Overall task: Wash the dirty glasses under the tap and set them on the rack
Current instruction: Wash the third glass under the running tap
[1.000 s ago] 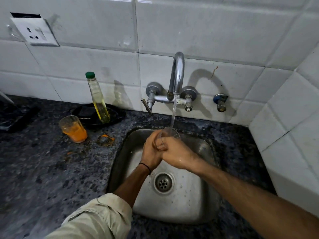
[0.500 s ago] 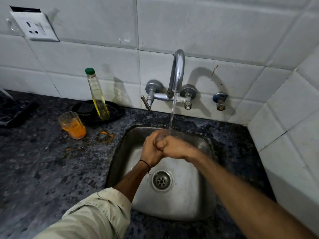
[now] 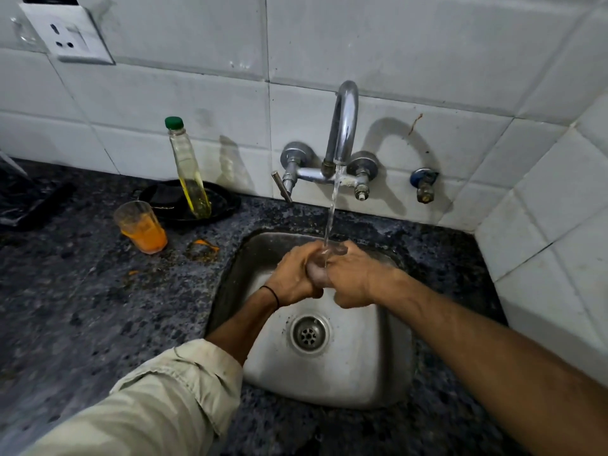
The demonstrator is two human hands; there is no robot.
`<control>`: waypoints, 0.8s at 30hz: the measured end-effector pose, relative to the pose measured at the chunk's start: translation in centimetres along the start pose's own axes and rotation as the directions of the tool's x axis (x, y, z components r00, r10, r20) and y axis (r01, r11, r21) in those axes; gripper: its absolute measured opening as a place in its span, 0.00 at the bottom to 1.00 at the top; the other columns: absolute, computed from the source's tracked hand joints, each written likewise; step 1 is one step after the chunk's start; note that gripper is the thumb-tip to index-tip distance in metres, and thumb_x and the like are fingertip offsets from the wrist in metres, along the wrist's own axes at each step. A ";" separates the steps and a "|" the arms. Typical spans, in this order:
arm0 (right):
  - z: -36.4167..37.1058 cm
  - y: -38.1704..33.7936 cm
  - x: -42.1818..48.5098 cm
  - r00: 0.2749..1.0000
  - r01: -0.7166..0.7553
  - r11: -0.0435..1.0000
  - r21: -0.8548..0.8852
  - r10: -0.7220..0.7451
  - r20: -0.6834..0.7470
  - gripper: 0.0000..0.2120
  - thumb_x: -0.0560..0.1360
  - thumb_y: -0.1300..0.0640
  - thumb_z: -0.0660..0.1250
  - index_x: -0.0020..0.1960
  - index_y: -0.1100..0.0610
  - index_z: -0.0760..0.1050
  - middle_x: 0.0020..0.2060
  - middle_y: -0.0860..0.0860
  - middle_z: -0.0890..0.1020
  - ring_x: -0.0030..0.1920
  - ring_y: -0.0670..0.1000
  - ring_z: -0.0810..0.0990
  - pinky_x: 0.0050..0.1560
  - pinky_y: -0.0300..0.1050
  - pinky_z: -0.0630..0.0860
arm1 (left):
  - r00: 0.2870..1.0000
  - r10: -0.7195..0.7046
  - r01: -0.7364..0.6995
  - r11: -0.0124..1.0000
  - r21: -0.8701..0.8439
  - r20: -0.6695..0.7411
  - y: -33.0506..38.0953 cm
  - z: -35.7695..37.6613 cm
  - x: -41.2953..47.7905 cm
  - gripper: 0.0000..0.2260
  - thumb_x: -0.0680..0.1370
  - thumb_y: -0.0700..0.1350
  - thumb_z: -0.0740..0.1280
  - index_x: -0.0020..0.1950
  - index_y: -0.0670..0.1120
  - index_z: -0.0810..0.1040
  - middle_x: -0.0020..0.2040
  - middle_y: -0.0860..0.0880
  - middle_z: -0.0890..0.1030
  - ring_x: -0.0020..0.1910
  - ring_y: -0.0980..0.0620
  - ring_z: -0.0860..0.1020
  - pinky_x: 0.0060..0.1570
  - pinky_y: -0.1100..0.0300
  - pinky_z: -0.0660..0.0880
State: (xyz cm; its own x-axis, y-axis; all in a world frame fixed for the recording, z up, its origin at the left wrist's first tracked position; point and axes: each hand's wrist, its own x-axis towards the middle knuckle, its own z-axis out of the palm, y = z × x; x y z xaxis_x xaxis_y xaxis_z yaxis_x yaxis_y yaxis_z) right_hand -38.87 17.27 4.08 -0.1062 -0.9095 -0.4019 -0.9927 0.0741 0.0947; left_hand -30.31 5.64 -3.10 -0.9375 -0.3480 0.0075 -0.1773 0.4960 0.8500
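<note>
Over the steel sink [image 3: 358, 380], my left hand [image 3: 296, 274] and my right hand [image 3: 353, 278] both grip a clear glass [image 3: 320, 261], which is mostly hidden between them. Water runs from the chrome tap [image 3: 343, 126] straight into the glass. A second glass [image 3: 141, 227], smeared with orange residue, stands upright on the dark granite counter [image 3: 98, 317] to the left of the sink. No rack is in view.
A slim oil bottle [image 3: 189, 169] with a green cap stands on a black plate [image 3: 190, 202] by the wall. Orange spill marks [image 3: 204, 246] lie near the sink's left rim. A white tiled wall closes in on the right, and a socket [image 3: 69, 34] sits upper left.
The view has tilted slightly and the hands have shifted a little on the glass, still under the running water. The orange glass and the bottle have not moved.
</note>
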 end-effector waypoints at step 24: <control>-0.3 -0.5 1.1 0.895 -0.019 0.532 0.846 0.385 -0.223 0.15 0.79 0.51 0.68 0.36 0.57 0.79 0.33 0.52 0.82 0.36 0.50 0.81 0.41 0.47 0.77 | 0.989 -0.143 0.122 0.914 -0.386 -0.026 -0.8 -0.1 -1.1 0.16 0.68 0.46 0.76 0.54 0.49 0.79 0.48 0.50 0.83 0.48 0.52 0.81 0.42 0.63 0.78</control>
State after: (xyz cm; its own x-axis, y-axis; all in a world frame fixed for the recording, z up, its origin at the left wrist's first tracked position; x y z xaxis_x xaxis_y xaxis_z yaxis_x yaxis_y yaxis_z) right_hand -38.49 16.10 3.82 -0.4652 -0.8770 -0.1204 -0.5742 0.4025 -0.7130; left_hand -29.08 5.54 -3.71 -0.8942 -0.4363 -0.1003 -0.1607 0.1038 0.9815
